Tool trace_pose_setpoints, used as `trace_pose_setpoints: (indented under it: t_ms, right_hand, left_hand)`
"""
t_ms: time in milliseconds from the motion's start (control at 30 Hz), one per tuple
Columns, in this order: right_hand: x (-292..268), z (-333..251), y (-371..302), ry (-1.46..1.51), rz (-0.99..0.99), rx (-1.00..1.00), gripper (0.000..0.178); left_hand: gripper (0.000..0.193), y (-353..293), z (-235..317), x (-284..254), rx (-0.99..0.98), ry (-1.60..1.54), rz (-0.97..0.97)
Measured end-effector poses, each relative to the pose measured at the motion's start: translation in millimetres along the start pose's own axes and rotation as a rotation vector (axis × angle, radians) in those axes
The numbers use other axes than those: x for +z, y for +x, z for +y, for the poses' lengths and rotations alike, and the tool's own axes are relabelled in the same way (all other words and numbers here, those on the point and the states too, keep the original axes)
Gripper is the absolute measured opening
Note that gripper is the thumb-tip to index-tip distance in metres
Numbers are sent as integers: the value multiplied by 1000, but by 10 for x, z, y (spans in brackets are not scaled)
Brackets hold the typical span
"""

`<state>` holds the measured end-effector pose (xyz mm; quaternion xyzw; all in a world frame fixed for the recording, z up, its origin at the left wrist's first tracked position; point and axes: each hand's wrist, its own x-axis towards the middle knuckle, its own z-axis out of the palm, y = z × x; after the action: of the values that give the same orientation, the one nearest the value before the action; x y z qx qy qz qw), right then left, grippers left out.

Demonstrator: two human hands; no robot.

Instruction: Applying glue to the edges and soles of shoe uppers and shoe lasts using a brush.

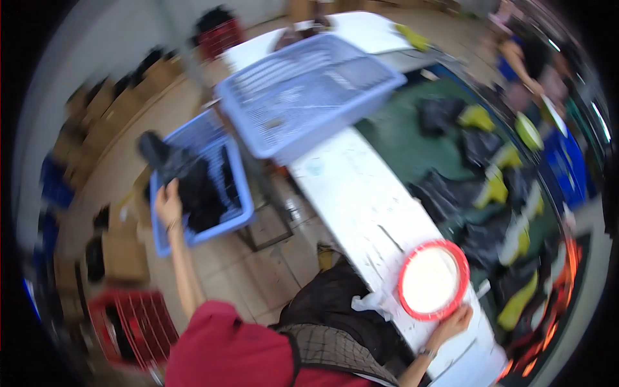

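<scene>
My left hand [169,208] reaches to the left and closes on a limp black boot-shaped piece [175,162] at the blue basket [242,187]. More dark pieces lie inside that basket. At the lower right, my right hand [453,324] is by the near edge of a red-rimmed round tub [465,277] with a white filling. Its fingers are bent together; whatever they hold is too blurred to make out. The tub stands on a narrow white bench [380,193]. A crumpled white cloth or paper [374,303] lies at the tub's left.
A larger blue basket [258,138] rests across the bench's far part. On the right, a green conveyor [400,148] carries several black pieces with yellow-green ends [493,188]. Another person [525,71] works beyond it. Cardboard boxes [122,255] and a red crate [132,329] stand at left.
</scene>
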<state>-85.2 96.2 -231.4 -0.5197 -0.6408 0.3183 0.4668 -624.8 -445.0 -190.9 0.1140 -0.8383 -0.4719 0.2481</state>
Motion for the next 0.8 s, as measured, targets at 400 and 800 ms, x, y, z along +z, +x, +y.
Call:
trace_pose_setpoints:
  t_ms: [400,800]
  right_hand:
    - [23,-987,121,487,-176,7,28]
    - [-76,-1948,115,467,-648,-54,56]
  left_hand:
    - [35,-2743,2514,557,5,-625,-1613]
    - [122,-3100,2378,1295,-279,-68,-2826]
